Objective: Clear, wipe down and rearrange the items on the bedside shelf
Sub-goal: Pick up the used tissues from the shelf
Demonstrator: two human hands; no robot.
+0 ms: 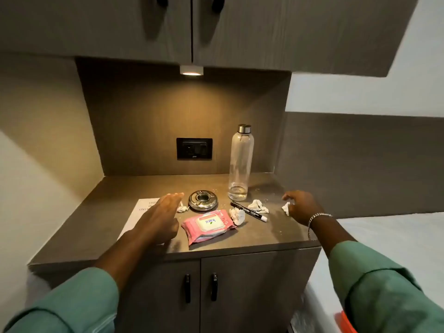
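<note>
Risk: your left hand (159,218), open flat, hovers near round chrome ashtray (203,200); careless sweep scatters ash. Your right hand (301,207), fingers curled, empty, reaches crumpled white tissue (286,207) on brown laminate bedside shelf (252,239); tall clear glass bottle (240,164) nearby could topple.

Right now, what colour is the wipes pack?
Pink, with a white lid flap: wipes pack, seen in the head view.
</note>
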